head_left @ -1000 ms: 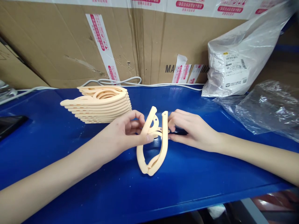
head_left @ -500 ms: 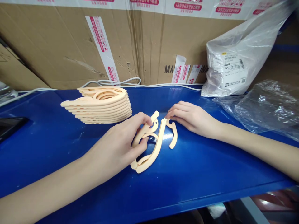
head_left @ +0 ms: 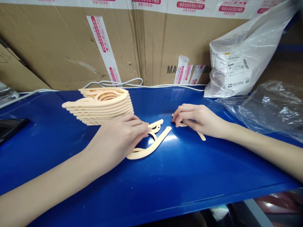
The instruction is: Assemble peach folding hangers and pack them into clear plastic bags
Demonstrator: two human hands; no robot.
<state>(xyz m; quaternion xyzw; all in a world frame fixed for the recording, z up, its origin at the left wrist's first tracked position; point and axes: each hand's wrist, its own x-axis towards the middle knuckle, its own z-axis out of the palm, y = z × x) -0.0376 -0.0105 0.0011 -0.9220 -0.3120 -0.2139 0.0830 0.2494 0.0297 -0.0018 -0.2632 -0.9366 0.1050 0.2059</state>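
Bag (head_left: 227, 71), contents unclear; left hand (head_left: 120, 135) closed on beige frame (head_left: 151, 149), right hand (head_left: 199, 119) over beige hook (head_left: 202, 136), grip unclear

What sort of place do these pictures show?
Perhaps a workshop or packing area: taped cardboard stands behind the blue tabletop, which bears a stack of cream pieces and a labelled bag.

Blue tabletop (head_left: 180, 183), cardboard box (head_left: 71, 37) behind.
Centre: my left hand (head_left: 120, 132), pinching a curved cream frame (head_left: 155, 146); right of centre: my right hand (head_left: 197, 118), over a small cream piece (head_left: 201, 136), partly hidden, grip unclear; left of centre: one stack of cream pieces (head_left: 104, 108); upper right: one labelled white bag (head_left: 224, 60); right edge: clear plastic wrap (head_left: 276, 107); left edge: one dark flat object (head_left: 11, 127).
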